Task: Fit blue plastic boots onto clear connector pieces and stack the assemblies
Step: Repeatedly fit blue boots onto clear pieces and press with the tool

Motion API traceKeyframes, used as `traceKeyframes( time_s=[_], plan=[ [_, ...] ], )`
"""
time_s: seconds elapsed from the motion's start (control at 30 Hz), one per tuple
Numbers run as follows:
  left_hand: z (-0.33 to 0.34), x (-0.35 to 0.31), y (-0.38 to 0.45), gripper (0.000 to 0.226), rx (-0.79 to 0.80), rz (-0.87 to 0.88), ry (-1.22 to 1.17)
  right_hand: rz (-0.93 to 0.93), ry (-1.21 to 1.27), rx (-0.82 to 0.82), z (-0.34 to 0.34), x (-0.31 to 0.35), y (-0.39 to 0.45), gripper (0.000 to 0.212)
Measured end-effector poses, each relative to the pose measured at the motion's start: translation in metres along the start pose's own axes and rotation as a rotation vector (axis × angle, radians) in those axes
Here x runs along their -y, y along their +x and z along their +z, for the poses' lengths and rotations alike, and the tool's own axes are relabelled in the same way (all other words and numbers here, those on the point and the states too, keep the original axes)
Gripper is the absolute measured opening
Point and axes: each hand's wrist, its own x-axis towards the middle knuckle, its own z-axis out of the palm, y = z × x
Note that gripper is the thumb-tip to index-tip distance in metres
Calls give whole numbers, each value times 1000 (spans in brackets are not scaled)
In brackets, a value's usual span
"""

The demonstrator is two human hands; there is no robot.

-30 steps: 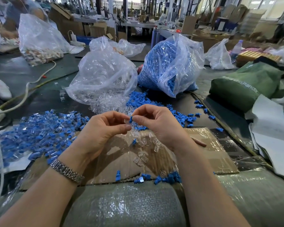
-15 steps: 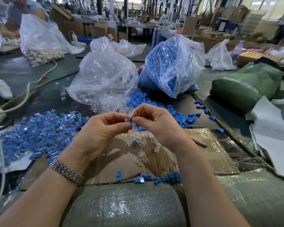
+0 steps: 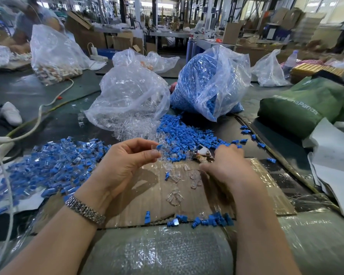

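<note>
Far left, the heap of finished assemblies (image 3: 52, 167) sat on the table, blue boots already pushed onto clear pieces, all jumbled rather than neatly stacked.

Next over, the left hand (image 3: 125, 165) was raised above the cardboard sheet (image 3: 139, 197), thumb and forefinger pinching one assembly (image 3: 158, 148), a clear connector with a bit of blue showing at the tip. Other fingers curled loosely.

These parts looked featherlight and stiff, hard moulded plastic, so no crushing worries, but the clear ones looked glossy and probably slippery. I'd guess you want to pinch the connector by its flat sides and leave the end free, and take the boot by its wider body.

Middle: loose clear connectors (image 3: 175, 195) scattered on the cardboard, with the loose blue boots (image 3: 185, 135) spilled just beyond, in front of the two bags.

Right hand (image 3: 224, 165) was down at the edge of that blue pile, palm down, fingers bent toward some metal tool (image 3: 202, 152). Couldn't tell whether it actually had hold of anything, fingertips were hidden.
</note>
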Motion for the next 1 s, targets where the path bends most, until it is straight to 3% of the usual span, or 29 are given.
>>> traceKeyframes(
  time_s=[0.17,0.37,0.5,0.63,1.0],
  plan=[
    [-2,1,4,20,-17,-8,-68,-77,-49,-32,1,4,-1,32],
    [-5,0,5,21,-81,0,-117,-131,237,-54,-9,6,-3,32],
    [-7,-1,6,21,-108,1,-128,-317,524,176,-21,13,-12,32],
    [-8,1,7,21,-101,44,-109,-449,485,380,-24,27,-22,31],
    [-5,4,6,33,-95,182,65,-563,439,393,-21,41,-35,34]
  ],
)
